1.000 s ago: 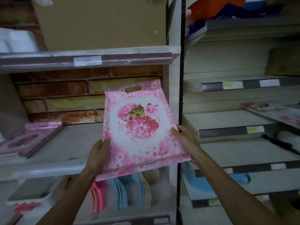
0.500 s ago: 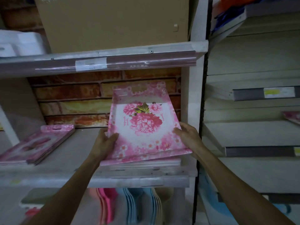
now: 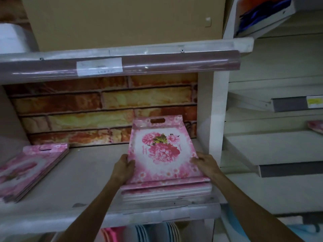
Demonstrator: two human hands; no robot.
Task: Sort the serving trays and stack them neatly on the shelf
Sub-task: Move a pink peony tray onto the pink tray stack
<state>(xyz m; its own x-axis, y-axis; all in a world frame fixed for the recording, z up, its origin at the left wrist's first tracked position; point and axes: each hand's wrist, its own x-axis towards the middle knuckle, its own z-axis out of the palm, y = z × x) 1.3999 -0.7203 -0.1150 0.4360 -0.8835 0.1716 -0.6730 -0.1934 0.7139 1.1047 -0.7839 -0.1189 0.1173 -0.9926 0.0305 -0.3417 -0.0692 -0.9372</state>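
Pink floral serving tray (image 3: 161, 154) lies flat on top of a small stack of like trays (image 3: 166, 189) at the right end of the middle shelf (image 3: 73, 186), close against the white upright (image 3: 218, 119). Handle slot of the top tray points to the back, toward the brick-pattern wall panel (image 3: 104, 109). Left hand (image 3: 123, 169) is at the tray's left edge, fingers curled round the rim, thumb on top; right hand (image 3: 204, 165) is at the right edge, fingers bent over the rim in the same way. Tray sits between the two hands, each gripping one long side near the front half. Both forearms reach up from below the shelf lip. Top tray is slightly askew on the stack, its front edge set back from the ones beneath. A second stack of pink trays (image 3: 29, 170) lies at the far left of the same shelf, well apart from the hands, tilted and blurred. Above, a cardboard box (image 3: 122, 21) stands on the upper shelf. Below the shelf lip, upright plates or trays in pink and blue (image 3: 150, 233) show partly. Another pink tray (image 3: 316, 125) shows at the right frame edge on the neighbouring shelving.
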